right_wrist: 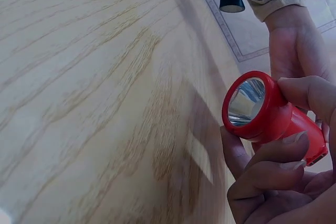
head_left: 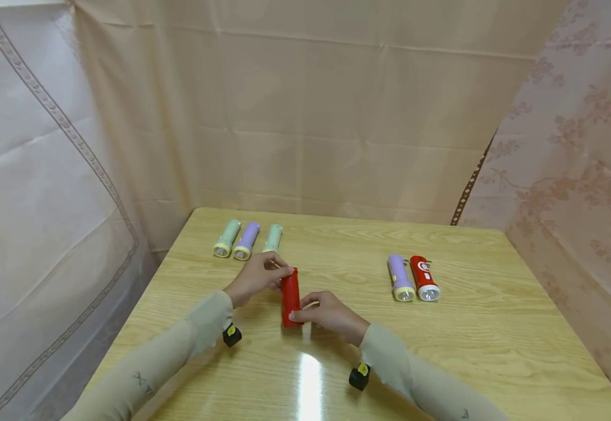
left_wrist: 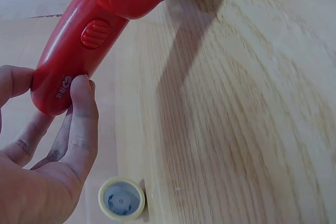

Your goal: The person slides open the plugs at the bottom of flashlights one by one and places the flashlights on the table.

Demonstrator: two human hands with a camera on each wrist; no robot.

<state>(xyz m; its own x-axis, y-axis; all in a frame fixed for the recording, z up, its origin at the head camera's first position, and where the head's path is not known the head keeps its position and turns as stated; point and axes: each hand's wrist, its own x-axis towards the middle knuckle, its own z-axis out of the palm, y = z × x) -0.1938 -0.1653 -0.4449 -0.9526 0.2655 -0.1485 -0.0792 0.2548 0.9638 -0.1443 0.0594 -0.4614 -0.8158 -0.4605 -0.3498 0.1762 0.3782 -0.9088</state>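
Observation:
Both hands hold one red flashlight [head_left: 290, 297] over the middle of the table. At its far, tail end my left hand [head_left: 259, 276] pinches it between thumb and fingers. My right hand [head_left: 331, 316] grips the lamp head at the near end. In the left wrist view the flashlight [left_wrist: 79, 45] shows a ribbed slide switch [left_wrist: 95, 34] and small white print near the tail. The right wrist view shows its round reflector [right_wrist: 247, 102] inside a red rim, with the right thumb and fingers around the head.
At the back left lie a green flashlight [head_left: 228, 237], a purple flashlight [head_left: 247, 241] and another green flashlight [head_left: 273, 238], partly behind the left hand. To the right, a purple flashlight [head_left: 400, 277] lies beside a red flashlight with a white rim [head_left: 424, 278]. Cloth curtains [head_left: 337, 117] surround the wooden table [head_left: 494, 327].

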